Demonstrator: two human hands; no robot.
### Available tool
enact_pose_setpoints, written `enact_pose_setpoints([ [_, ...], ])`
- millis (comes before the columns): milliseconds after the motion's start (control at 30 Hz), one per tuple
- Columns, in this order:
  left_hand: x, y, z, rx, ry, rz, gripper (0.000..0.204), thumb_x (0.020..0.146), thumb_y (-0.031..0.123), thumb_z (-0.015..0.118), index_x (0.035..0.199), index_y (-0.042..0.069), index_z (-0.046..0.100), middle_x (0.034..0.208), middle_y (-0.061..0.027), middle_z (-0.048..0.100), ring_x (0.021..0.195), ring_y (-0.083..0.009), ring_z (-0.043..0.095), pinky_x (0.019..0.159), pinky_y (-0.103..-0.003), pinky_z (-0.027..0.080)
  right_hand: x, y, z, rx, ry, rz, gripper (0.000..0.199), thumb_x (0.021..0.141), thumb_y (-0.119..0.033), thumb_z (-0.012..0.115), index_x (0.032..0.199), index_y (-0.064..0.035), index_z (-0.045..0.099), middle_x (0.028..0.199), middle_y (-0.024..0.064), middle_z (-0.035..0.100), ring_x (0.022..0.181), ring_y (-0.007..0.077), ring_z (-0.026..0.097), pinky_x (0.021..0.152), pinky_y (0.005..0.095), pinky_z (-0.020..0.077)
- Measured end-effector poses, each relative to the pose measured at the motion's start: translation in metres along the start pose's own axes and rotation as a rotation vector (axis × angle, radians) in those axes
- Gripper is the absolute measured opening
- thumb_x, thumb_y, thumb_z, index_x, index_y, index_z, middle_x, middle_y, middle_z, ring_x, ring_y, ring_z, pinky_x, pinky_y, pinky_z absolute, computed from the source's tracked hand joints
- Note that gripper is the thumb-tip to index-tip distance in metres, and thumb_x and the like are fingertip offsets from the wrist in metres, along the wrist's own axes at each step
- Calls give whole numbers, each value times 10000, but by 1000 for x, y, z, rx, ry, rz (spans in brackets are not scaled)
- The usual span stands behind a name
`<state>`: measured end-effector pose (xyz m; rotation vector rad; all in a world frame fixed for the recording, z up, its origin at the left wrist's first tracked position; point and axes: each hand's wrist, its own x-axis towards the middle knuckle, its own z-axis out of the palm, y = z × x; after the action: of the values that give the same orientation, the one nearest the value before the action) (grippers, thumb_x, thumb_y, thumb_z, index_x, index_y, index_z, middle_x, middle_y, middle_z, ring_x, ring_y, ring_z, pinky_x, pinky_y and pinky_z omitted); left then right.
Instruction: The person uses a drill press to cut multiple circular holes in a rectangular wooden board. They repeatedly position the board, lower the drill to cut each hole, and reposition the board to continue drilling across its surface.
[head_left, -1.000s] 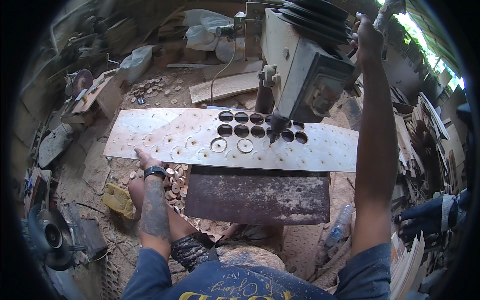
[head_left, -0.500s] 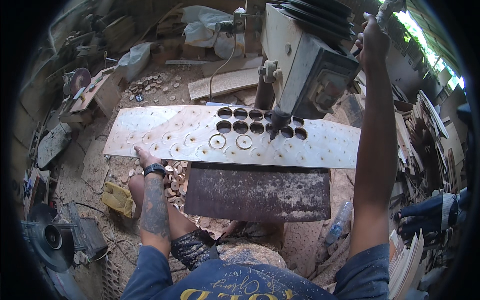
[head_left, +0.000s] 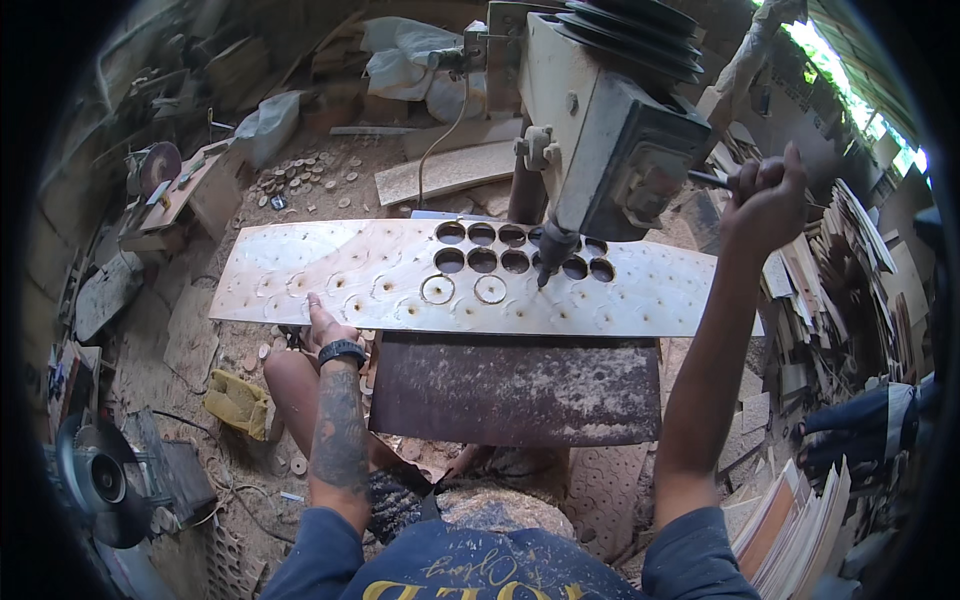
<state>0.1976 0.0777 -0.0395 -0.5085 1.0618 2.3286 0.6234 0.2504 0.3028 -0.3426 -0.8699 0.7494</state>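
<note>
A long, pale plywood board (head_left: 330, 255) lies crosswise under a drill press (head_left: 610, 130), on the machine's table. Two rows of round holes are cut through it, and two ring grooves (head_left: 490, 290) sit in front of them; many small dark marks dot its face. The drill bit (head_left: 544, 277) points down at the board just right of the grooves; whether it touches cannot be made out. My left hand (head_left: 328, 330) grips the board's near edge, thumb on top, fingers mostly hidden below. My right hand (head_left: 768, 200) is closed around the press's lever (head_left: 708, 179), right of the machine head.
A dark, sawdust-covered panel (head_left: 515, 385) slopes between the board and my lap. Cut wooden discs (head_left: 300, 175) litter the floor at the back left. A fan (head_left: 100, 475) and yellow foam block (head_left: 237, 403) are at left. Wood strips (head_left: 800, 520) stand at right.
My right hand has come down and slightly right, with the lever in it. My left hand has slid right along the board's near edge.
</note>
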Motion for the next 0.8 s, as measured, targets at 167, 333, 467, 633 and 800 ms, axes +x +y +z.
enact_pose_setpoints([
  [167, -26, -1, 21, 185, 462, 198, 626, 840, 377, 766, 1159, -135, 601, 1211, -210, 638, 1027, -324, 645, 867, -433, 549, -35, 4, -32, 117, 5, 15, 509, 1001, -264, 521, 562, -138, 297, 499, -16, 229, 421, 121, 222, 460, 304, 241],
  [333, -14, -7, 14, 171, 466, 274, 578, 821, 314, 791, 1131, -130, 588, 1108, -217, 663, 903, -301, 663, 780, -414, 571, -51, 11, -52, 144, -29, 3, 513, 1017, -289, 482, 556, -142, 311, 486, -12, 204, 438, 131, 231, 526, 329, 290],
  [467, 3, -11, 9, 130, 472, 313, 538, 825, 289, 789, 1099, -117, 567, 1088, -215, 660, 883, -297, 659, 760, -415, 574, -59, 14, -61, 141, -13, -22, 487, 1020, -276, 480, 568, -132, 366, 480, -1, 264, 443, 140, 263, 568, 355, 333],
  [633, 5, -13, 7, 97, 419, 331, 617, 822, 344, 777, 1103, -167, 575, 1088, -228, 662, 889, -320, 688, 735, -429, 608, -71, 17, -68, 172, 70, 18, 479, 1022, -269, 477, 575, -119, 387, 512, 4, 308, 488, 154, 331, 646, 391, 404],
  [800, 7, -14, 6, 120, 456, 371, 559, 827, 262, 785, 1129, -132, 527, 1094, -230, 648, 914, -325, 660, 794, -421, 576, -77, 19, -73, 182, 126, 44, 474, 1024, -262, 465, 579, -116, 392, 526, 7, 319, 514, 163, 355, 688, 410, 435],
])
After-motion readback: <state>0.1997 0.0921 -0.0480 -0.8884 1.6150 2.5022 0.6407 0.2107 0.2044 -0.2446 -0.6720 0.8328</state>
